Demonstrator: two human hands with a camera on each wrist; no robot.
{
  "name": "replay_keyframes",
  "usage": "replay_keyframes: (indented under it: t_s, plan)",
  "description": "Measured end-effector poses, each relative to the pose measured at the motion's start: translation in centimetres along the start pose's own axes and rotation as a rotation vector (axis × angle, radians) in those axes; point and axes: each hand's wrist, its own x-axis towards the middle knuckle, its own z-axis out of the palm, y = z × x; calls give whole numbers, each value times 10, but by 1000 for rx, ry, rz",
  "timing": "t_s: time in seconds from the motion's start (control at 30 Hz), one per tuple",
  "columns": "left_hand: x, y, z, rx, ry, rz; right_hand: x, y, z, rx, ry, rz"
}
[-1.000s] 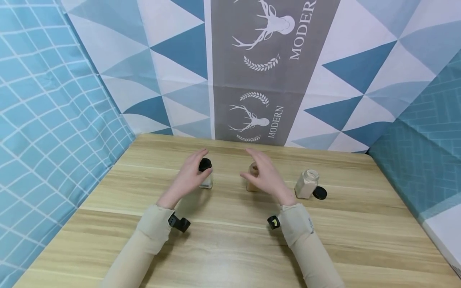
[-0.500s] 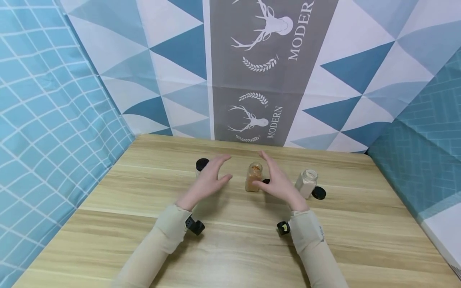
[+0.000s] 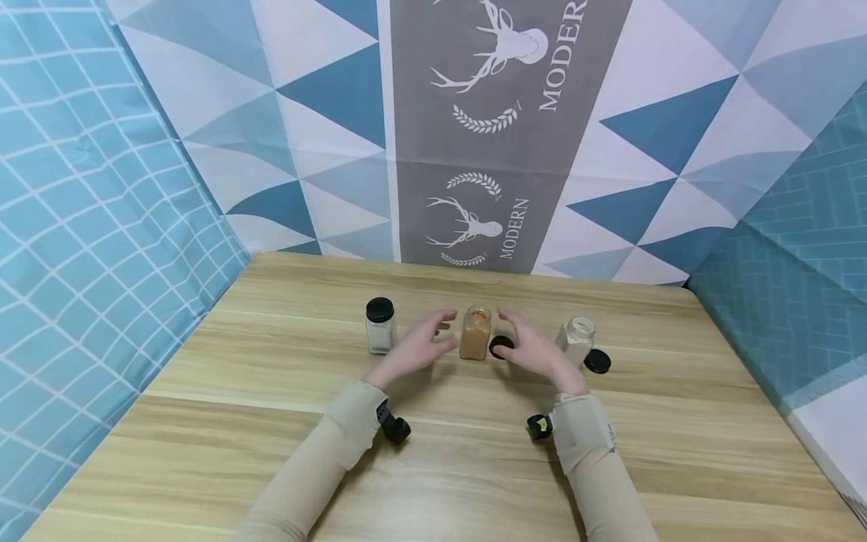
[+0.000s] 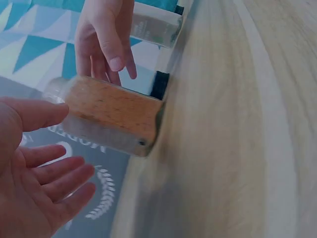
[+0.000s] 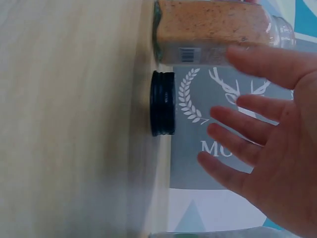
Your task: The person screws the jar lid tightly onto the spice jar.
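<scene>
An uncapped glass jar of orange-brown seasoning (image 3: 476,336) stands upright between the two hands. My left hand (image 3: 418,346) is just left of it, fingers spread and apart from the glass in the head view. On the other side, my right hand (image 3: 535,348) hovers by a black screw lid (image 3: 501,347) that lies on the table beside the jar. In the right wrist view the lid (image 5: 163,103) sits flat on the wood, below relaxed fingers (image 5: 242,124) that hold nothing. The left wrist view has the jar (image 4: 111,111) near the left thumb.
A jar with a black cap (image 3: 381,331) and pale contents stands left of the left hand. Right of the right hand is an open jar of pale powder (image 3: 576,340), with another black lid (image 3: 597,361) beside it. Patterned cloth (image 3: 325,128) hangs behind the wooden table (image 3: 467,467).
My left hand has moved right, from the capped jar to the seasoning jar. My right hand has shifted right, from in front of the seasoning jar to beside its lid.
</scene>
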Motion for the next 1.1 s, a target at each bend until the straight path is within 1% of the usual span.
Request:
replay_keyframes:
  t_s: [0.07,0.17,0.3,0.53,0.73,0.9,1.1]
  plan:
    - [4,-4,5,-52,-25,-8,0,2,1,-23,-13,-10]
    - [8,-9,12,-119,-66,-26,0,6,3,-48,-34,-4]
    - [10,-14,17,-153,-94,-53,2,9,7,-64,-66,13]
    - [11,-15,18,-150,-87,-54,4,8,11,-45,-97,36]
    - [12,-17,20,-147,-87,-47,5,8,11,-61,-108,48]
    - [13,-17,22,-131,-88,-73,5,11,12,-78,-114,65]
    - [13,-18,23,-136,-77,-87,5,12,13,-84,-113,86]
